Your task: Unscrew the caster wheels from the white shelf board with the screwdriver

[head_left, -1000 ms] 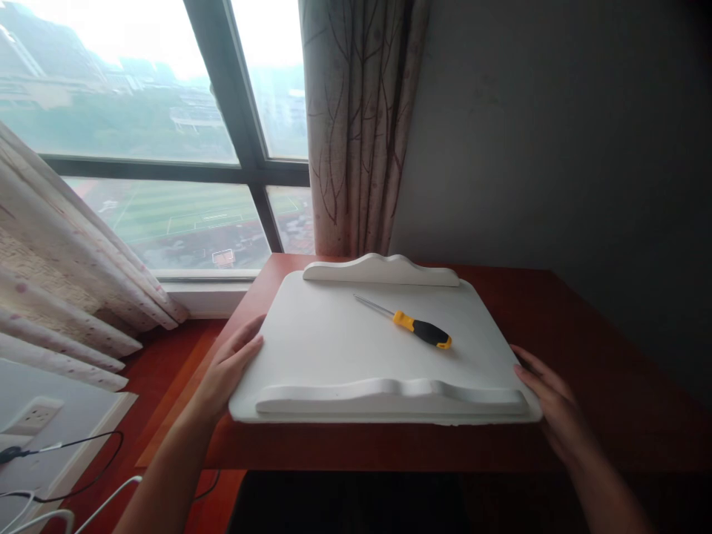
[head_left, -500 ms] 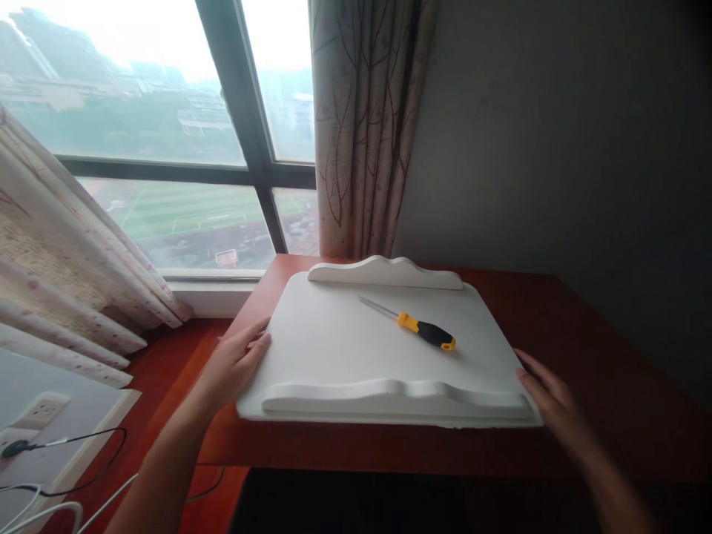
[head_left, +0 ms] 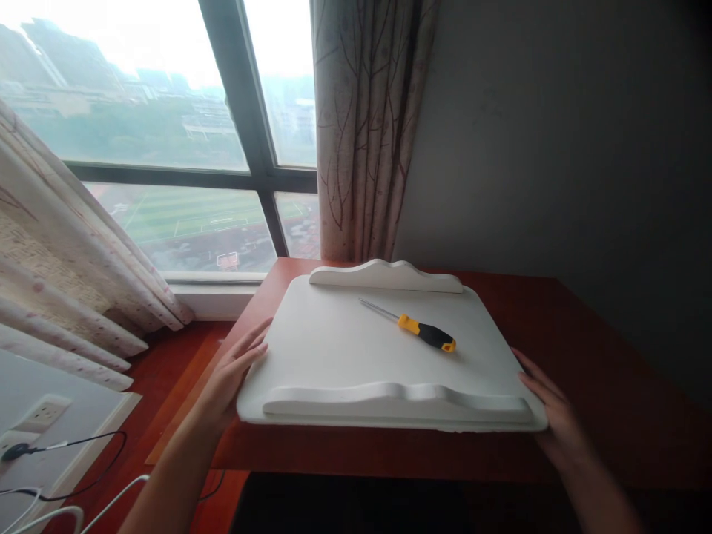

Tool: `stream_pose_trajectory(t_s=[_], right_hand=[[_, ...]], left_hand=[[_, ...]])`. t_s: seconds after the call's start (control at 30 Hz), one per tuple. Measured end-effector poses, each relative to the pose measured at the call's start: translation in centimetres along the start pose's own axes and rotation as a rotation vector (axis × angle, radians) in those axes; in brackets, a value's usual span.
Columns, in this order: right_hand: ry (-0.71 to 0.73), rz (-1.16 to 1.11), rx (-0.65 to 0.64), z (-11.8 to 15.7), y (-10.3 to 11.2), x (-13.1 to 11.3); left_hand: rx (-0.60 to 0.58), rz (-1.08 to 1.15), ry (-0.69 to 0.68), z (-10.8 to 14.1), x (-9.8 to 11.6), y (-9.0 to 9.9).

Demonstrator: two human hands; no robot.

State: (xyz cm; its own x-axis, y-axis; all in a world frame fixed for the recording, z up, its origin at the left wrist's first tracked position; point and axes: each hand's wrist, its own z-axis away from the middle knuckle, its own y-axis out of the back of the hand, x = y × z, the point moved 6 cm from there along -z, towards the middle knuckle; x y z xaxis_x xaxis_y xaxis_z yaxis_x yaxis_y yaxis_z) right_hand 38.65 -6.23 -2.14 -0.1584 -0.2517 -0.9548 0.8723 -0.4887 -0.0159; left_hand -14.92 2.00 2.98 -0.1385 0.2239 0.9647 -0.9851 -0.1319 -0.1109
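A white wooden panel (head_left: 328, 345) lies on the reddish-brown table, with a wavy-edged rail (head_left: 383, 277) along its far side and another wavy rail (head_left: 400, 398) along its near side. On the panel rests a screwdriver (head_left: 427, 332) with a yellow and black handle, its tip pointing to the far left. My left hand (head_left: 236, 363) grips the panel's left edge, thumb on the edge near the top. The right edge is held by my right hand (head_left: 550, 393), whose fingers are partly hidden by the panel.
The table (head_left: 601, 371) extends to the right towards a dark grey wall (head_left: 528, 148). Beyond its left end stand a large window (head_left: 167, 170) and patterned curtains (head_left: 367, 133). A wall socket (head_left: 41, 415) with a black plug (head_left: 16, 450) and several cables is at the lower left.
My left hand has shifted slightly, its fingers now spread more along the panel's edge. My right hand has moved slightly too. The panel and screwdriver look nearly unchanged.
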Motion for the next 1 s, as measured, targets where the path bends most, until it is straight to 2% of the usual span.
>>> stream_pose_trajectory(t_s=[0.2, 0.4, 0.57, 0.7, 0.83, 0.93, 1.0], right_hand=[[0.005, -0.120, 0.007, 0.0, -0.3, 0.6], [0.050, -0.073, -0.050, -0.1, -0.5, 0.9], [-0.004, -0.049, 0.007, 0.3, -0.3, 0.4], [0.021, 0.157, 0.024, 0.1, 0.5, -0.4], [0.121, 0.465, -0.002, -1.6, 2.1, -1.7], [0.314, 0.719, -0.027, -2.6, 2.0, -4.0], [0.490, 0.849, -0.013, -2.4, 0.6, -6.2]], left_hand=[[0.015, 0.133, 0.050, 0.4, -0.9, -0.6], [0.016, 0.171, 0.046, 0.3, -1.1, -0.8], [0.056, 0.130, 0.018, 0.3, -0.9, -0.4], [0.078, -0.017, -0.026, 0.1, -0.6, 0.3], [0.041, -0.184, -0.118, -0.4, 0.0, 0.9], [0.006, -0.305, -0.190, -0.8, 0.6, 1.2], [-0.010, -0.363, -0.216, -1.0, 0.8, 1.3]])
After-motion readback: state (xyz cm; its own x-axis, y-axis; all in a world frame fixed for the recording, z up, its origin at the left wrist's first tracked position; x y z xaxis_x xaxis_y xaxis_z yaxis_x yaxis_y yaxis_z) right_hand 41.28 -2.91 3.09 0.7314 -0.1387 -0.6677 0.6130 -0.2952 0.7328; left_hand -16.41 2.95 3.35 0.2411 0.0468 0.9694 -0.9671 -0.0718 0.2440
